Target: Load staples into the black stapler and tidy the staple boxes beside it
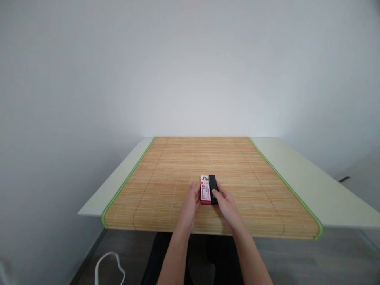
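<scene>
A small red and white box (205, 190) lies on a bamboo mat (178, 174), with a slim black device (213, 186) right beside it on its right. My left hand (191, 202) rests against the box's left side, fingers curled toward it. My right hand (225, 200) touches the black device from the right, fingers bent around its near end. Both objects sit flat on the mat, near its front middle.
The mat, edged in green (127, 182), covers most of a pale table (311, 182) that stands against a white wall. Below the table's front edge are a dark floor and a white cord loop (108, 265) at the lower left.
</scene>
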`<state>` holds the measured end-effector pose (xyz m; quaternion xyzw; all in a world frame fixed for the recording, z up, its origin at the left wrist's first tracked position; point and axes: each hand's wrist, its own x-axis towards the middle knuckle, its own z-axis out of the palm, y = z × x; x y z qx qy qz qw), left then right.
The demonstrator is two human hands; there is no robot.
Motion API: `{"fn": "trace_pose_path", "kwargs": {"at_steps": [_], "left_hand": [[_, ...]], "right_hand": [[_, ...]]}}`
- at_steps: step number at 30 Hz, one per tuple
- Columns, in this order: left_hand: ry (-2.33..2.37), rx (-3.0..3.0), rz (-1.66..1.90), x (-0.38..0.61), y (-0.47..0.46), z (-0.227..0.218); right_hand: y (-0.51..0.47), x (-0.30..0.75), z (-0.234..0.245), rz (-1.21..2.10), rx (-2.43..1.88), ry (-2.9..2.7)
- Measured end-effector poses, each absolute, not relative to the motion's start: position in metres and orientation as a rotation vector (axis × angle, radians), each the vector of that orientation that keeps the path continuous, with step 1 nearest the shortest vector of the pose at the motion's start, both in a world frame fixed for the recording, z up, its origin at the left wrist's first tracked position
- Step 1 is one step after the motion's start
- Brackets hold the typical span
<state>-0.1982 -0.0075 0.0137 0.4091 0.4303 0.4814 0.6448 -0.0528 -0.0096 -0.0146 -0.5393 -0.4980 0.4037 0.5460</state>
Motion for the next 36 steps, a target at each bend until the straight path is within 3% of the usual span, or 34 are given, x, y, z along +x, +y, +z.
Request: {"fn": "trace_pose_path", "kwargs": {"at_steps": [11, 21, 36], "left_hand": [[1.392, 1.868, 0.978, -0.221, -0.014, 0.006], [1.402, 1.912, 1.041, -0.216, -0.014, 0.007], [1.94, 2.09, 0.891, -0.264, 0.055, 0.013]], "right_hand": [[-0.023, -0.003, -0.023, 0.793, -1.311, -1.587], [-0.025, -0.013, -0.021, 0.659, -1.405, -1.618], [-0.027, -0.019, -0.021, 0.498, -1.452, -1.701]]}}
